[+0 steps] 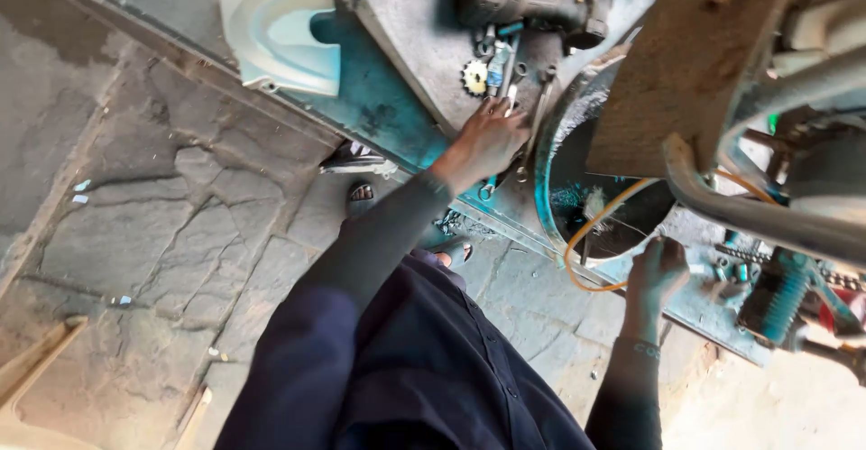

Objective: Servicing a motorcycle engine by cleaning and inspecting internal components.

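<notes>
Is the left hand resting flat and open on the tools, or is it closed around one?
Open: the left hand lies spread, fingers extended, over the wrenches on the grey bench.
</notes>
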